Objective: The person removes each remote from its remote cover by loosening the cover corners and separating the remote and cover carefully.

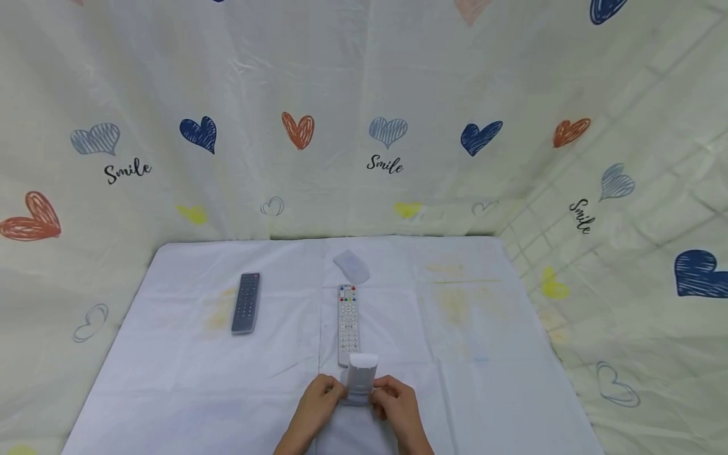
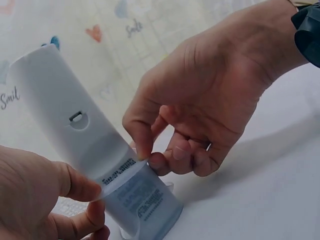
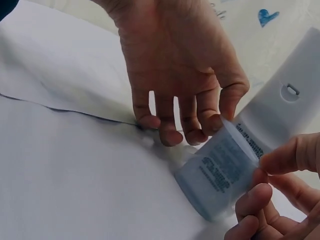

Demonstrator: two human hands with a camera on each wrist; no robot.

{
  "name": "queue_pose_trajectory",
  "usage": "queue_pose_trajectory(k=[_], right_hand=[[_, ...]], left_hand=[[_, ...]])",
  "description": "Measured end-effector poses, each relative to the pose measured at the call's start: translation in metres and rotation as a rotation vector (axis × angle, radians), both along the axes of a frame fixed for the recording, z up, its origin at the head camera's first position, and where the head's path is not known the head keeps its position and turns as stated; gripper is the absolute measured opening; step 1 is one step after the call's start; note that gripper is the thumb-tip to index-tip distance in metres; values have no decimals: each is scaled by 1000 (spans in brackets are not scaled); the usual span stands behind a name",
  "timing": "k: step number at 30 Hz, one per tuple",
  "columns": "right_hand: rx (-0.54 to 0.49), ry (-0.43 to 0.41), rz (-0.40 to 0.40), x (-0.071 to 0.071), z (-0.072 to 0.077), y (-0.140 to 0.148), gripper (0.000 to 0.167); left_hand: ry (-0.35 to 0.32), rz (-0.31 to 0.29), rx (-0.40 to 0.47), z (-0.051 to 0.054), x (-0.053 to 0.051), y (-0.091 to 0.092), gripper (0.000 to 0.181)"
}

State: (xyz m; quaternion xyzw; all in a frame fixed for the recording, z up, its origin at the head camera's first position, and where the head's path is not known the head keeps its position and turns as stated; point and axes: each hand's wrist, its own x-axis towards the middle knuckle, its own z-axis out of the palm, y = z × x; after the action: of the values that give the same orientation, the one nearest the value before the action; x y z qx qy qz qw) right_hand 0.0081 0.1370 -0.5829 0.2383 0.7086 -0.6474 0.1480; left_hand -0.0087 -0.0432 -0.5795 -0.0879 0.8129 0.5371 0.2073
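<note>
Head view: looks down on a table (image 1: 170, 404) under white cloth, with both hands close together at near centre.
Left hand (image 1: 318, 399): pinches the rim of a translucent sleeve (image 2: 145, 202) between thumb and index finger, on the left side; narrow grip.
Right hand (image 1: 396, 404): pinches the same rim on the opposite side, thumb against index finger; equally narrow, with the other fingers loosely bent.
White remote (image 2: 65, 100): stands up between both hands, lower end inside the sleeve, upper part bare; turns its back toward the person, with a small latch and printed lines near the rim in both wrist views.
Sleeve fit: wraps only the lower end, print showing through; reaches down to the cloth, though cannot tell how firmly pressed there.
Grey remote (image 1: 349, 322): lies buttons up just beyond the white remote, near end partly hidden behind it in the head view.
Pouch (image 1: 354, 268): lies near the grey remote's far end, translucent, much like another sleeve.
Dark remote (image 1: 246, 303): lies keys up to the left, well apart from both hands.
Curtain (image 1: 244, 76): hangs behind, printed with hearts and "Smile".
Wrist gear (image 2: 307, 37): sits dark on the right wrist.
</note>
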Motion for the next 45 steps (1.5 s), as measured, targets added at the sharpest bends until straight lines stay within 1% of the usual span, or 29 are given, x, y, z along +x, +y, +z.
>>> queue_pose_trajectory(k=[6,9,13,16,18,20,21,22,23,25,26,29,30,32,34,36,37,39,41,43,45], right_hand=[[-58,-51,-29,0,-2,0,20],[-84,-65,-40,0,-6,0,20],[-92,-54,-37,1,-11,-2,10],[-64,-26,-20,5,-13,-1,7],[-38,2,-9,7,-14,0,11],[8,36,6,10,-15,0,15],[29,51,12,11,-15,0,14],[56,65,20,12,-15,0,13],[98,87,29,13,-16,-1,10],[202,132,46,16,-15,-3,4],[255,157,55,16,-14,-4,2],[416,239,80,17,-10,-7,7],[456,264,97,17,-8,-7,8],[518,308,141,18,-6,-6,11],[563,335,195,18,-4,-5,12],[587,359,258,17,-2,-2,13],[583,363,286,16,-2,0,13],[559,352,331,15,-1,2,14],[511,316,359,13,0,5,12],[459,265,358,11,0,6,11],[422,230,346,9,1,6,9]], left_hand=[[-28,-2,46,-2,-1,1,18],[-49,1,45,-3,-1,0,17],[-71,-3,41,-5,-2,-1,16],[-65,-13,42,-8,-1,-2,16],[-58,-16,54,-9,0,-2,16],[-33,-24,52,-10,3,-2,15],[-21,-28,52,-10,5,-2,14],[-4,-35,46,-10,6,-2,13],[28,-45,27,-9,8,-1,11],[108,-72,-37,-7,11,0,9],[161,-85,-71,-6,12,0,10],[316,-118,-214,-2,12,1,15],[350,-128,-253,-1,12,1,16],[395,-140,-309,1,12,1,17],[399,-155,-332,2,11,0,17],[384,-165,-320,3,11,-1,17],[364,-165,-302,3,11,-2,17],[308,-161,-255,3,11,-3,19],[228,-152,-194,2,8,-4,22],[157,-138,-147,2,5,-4,24],[121,-129,-122,2,1,-4,26]])
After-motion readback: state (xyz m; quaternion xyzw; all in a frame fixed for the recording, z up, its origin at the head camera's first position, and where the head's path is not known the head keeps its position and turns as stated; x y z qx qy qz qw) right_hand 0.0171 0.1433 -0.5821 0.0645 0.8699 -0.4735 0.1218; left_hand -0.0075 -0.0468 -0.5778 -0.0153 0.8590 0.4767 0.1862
